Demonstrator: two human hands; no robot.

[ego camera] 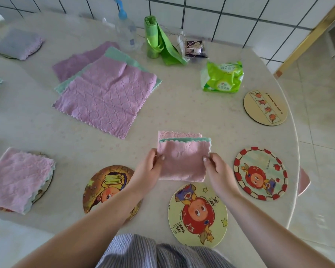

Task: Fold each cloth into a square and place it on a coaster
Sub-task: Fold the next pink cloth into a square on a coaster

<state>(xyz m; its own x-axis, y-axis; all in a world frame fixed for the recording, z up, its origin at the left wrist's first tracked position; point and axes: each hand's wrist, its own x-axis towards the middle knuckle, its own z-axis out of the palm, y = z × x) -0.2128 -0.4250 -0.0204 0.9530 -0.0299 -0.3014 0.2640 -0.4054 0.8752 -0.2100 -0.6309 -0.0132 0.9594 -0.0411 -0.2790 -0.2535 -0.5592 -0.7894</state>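
Both hands up at table centre. Left hand [150,167] and right hand [217,168] each pinch a side edge of the small folded pink microfibre cloth with mint backing [183,161], thumbs on top, fingers curled beneath. Cloth is held above the round cartoon-apple coaster on yellow [197,215]. At 9 o'clock, a folded pink cloth [17,182] sits on another coaster. At 11 o'clock, a loose stack of flat pink and mint cloths [108,93]. At 1 o'clock, a green tissue pack [222,77]. At 3 o'clock, a red-rimmed round coaster [260,173].

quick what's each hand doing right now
Left hand: pinching the left edge of the folded pink square cloth with mint-green backing.
Right hand: pinching the same cloth's right edge.
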